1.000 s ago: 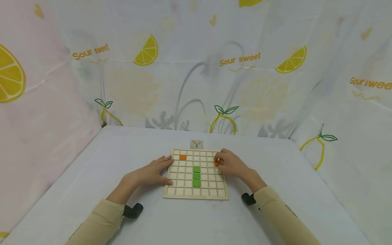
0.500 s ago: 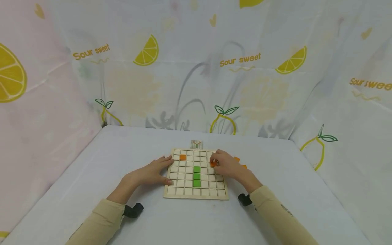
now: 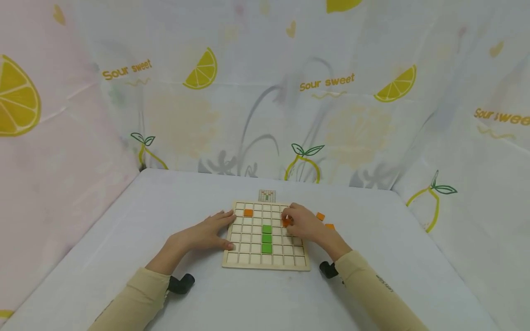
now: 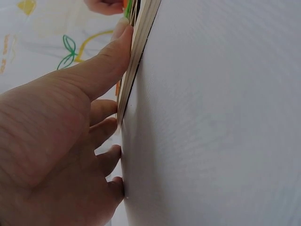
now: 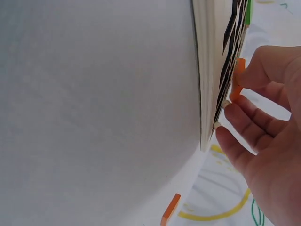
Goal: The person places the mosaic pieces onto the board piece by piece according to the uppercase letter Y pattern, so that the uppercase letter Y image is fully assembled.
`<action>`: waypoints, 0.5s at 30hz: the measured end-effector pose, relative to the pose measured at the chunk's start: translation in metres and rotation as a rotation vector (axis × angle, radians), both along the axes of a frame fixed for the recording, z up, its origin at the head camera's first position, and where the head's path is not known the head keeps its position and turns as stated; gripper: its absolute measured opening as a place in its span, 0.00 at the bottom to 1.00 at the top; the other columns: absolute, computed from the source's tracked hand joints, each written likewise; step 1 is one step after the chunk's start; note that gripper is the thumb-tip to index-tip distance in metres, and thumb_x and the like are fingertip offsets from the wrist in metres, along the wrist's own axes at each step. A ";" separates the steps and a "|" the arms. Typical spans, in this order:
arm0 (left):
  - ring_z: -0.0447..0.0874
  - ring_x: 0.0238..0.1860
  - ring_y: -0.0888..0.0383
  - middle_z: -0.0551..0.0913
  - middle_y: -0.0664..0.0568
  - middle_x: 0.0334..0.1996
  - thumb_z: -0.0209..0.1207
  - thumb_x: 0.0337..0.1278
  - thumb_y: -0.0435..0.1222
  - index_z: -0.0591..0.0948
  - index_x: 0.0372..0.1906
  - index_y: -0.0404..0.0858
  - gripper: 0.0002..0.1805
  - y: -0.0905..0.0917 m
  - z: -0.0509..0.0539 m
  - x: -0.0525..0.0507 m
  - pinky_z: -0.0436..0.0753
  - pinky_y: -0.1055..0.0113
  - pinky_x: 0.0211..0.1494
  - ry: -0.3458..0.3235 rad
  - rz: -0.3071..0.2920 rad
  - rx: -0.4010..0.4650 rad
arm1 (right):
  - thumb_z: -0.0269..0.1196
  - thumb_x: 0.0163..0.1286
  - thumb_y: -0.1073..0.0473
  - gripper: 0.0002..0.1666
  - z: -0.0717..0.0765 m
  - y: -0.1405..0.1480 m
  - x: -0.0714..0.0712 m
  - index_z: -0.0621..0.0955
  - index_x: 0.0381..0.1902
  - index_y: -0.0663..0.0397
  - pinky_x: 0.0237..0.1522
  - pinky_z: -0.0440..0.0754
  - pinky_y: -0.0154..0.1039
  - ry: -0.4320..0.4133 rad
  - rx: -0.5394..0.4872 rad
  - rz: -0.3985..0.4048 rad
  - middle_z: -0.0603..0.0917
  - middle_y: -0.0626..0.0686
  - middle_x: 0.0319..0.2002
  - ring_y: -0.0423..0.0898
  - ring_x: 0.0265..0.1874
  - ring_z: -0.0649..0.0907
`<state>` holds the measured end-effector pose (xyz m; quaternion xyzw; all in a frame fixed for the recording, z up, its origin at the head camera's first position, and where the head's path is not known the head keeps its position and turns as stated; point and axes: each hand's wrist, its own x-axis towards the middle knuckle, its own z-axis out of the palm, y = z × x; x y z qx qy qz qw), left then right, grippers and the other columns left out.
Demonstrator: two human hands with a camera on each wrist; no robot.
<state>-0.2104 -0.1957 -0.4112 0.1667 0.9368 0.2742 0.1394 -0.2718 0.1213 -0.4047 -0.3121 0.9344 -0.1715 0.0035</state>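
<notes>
A wooden grid board [image 3: 244, 259] lies flat on the white table. Three green square tiles [image 3: 267, 238] stand in a column near its middle, and one orange tile [image 3: 248, 213] occupies a cell at the upper left. My left hand [image 3: 204, 234] rests along the board's left edge with fingers spread, thumb on the rim; the left wrist view shows the thumb [image 4: 110, 56] against the board's side. Over the right part of the grid, my right hand [image 3: 305, 224] pinches another orange tile [image 5: 239, 77] between thumb and finger. Its other fingertips touch the board.
Behind the board lies a small card [image 3: 267, 196] printed with a coloured grid pattern. Two loose orange tiles, one farther back [image 3: 320, 216] and one nearer [image 3: 330, 226], lie on the table right of the board. Lemon-printed cloth walls [image 3: 248, 105] surround the table.
My right hand has moved left over the board with the orange tile, bringing the loose tiles on the right into sight. The left hand has stayed on the board's edge.
</notes>
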 end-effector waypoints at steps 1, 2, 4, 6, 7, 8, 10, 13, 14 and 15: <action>0.40 0.81 0.38 0.50 0.47 0.81 0.68 0.51 0.58 0.57 0.78 0.43 0.54 0.000 0.000 0.000 0.49 0.35 0.78 0.002 -0.003 -0.001 | 0.62 0.55 0.70 0.16 0.000 0.000 0.000 0.83 0.42 0.50 0.39 0.78 0.38 0.005 -0.007 0.002 0.77 0.48 0.36 0.42 0.35 0.76; 0.40 0.81 0.38 0.50 0.47 0.81 0.68 0.51 0.58 0.57 0.78 0.43 0.54 0.000 0.000 0.000 0.49 0.35 0.78 0.005 -0.007 -0.002 | 0.62 0.56 0.70 0.16 0.000 0.000 0.000 0.83 0.42 0.50 0.39 0.78 0.37 0.014 -0.016 0.006 0.77 0.48 0.36 0.42 0.35 0.76; 0.40 0.81 0.39 0.50 0.47 0.81 0.68 0.51 0.58 0.57 0.79 0.44 0.54 0.000 0.000 0.000 0.48 0.36 0.79 0.002 -0.004 -0.008 | 0.61 0.56 0.70 0.16 0.000 -0.001 0.000 0.83 0.42 0.50 0.39 0.79 0.37 0.018 -0.030 0.010 0.77 0.48 0.36 0.42 0.35 0.76; 0.39 0.81 0.39 0.50 0.47 0.81 0.68 0.51 0.58 0.57 0.79 0.43 0.53 0.000 0.000 0.000 0.48 0.36 0.79 0.003 -0.007 -0.012 | 0.61 0.56 0.70 0.16 -0.001 -0.003 0.000 0.83 0.41 0.49 0.39 0.78 0.36 0.028 -0.037 0.018 0.77 0.47 0.36 0.42 0.35 0.76; 0.39 0.81 0.39 0.50 0.48 0.81 0.68 0.51 0.58 0.57 0.79 0.44 0.54 0.000 0.000 0.000 0.48 0.37 0.79 0.000 -0.007 -0.016 | 0.61 0.56 0.70 0.16 -0.001 -0.004 0.000 0.83 0.41 0.49 0.39 0.79 0.36 0.034 -0.036 0.024 0.77 0.47 0.36 0.41 0.35 0.76; 0.39 0.81 0.39 0.49 0.48 0.81 0.68 0.51 0.58 0.57 0.79 0.44 0.54 0.000 0.000 0.000 0.48 0.36 0.79 0.000 -0.007 -0.015 | 0.60 0.57 0.70 0.16 -0.001 -0.005 0.000 0.83 0.41 0.49 0.39 0.79 0.36 0.038 -0.039 0.030 0.77 0.47 0.36 0.41 0.35 0.76; 0.39 0.81 0.39 0.49 0.48 0.81 0.68 0.51 0.58 0.57 0.79 0.44 0.54 0.000 0.000 0.000 0.48 0.36 0.79 0.000 -0.008 -0.014 | 0.60 0.57 0.70 0.15 -0.001 -0.009 0.000 0.83 0.41 0.49 0.39 0.79 0.36 0.041 -0.040 0.037 0.77 0.46 0.36 0.41 0.36 0.76; 0.39 0.81 0.39 0.49 0.48 0.81 0.68 0.51 0.58 0.57 0.79 0.44 0.54 0.000 0.000 0.000 0.48 0.36 0.79 0.001 -0.008 -0.013 | 0.60 0.58 0.70 0.15 0.000 -0.014 0.000 0.82 0.41 0.48 0.39 0.79 0.36 0.042 -0.041 0.040 0.77 0.46 0.36 0.41 0.36 0.76; 0.39 0.81 0.39 0.49 0.47 0.81 0.68 0.51 0.58 0.57 0.79 0.43 0.54 0.000 0.000 0.000 0.48 0.36 0.79 0.004 -0.011 -0.008 | 0.60 0.58 0.70 0.15 0.000 -0.016 0.000 0.82 0.41 0.48 0.39 0.79 0.36 0.040 -0.040 0.040 0.77 0.45 0.36 0.41 0.36 0.76; 0.39 0.81 0.39 0.50 0.48 0.81 0.68 0.51 0.58 0.57 0.79 0.43 0.54 0.000 0.000 0.000 0.48 0.36 0.79 0.005 -0.011 -0.007 | 0.60 0.58 0.69 0.16 0.000 -0.018 0.000 0.82 0.41 0.48 0.39 0.79 0.35 0.040 -0.033 0.038 0.77 0.45 0.37 0.40 0.36 0.76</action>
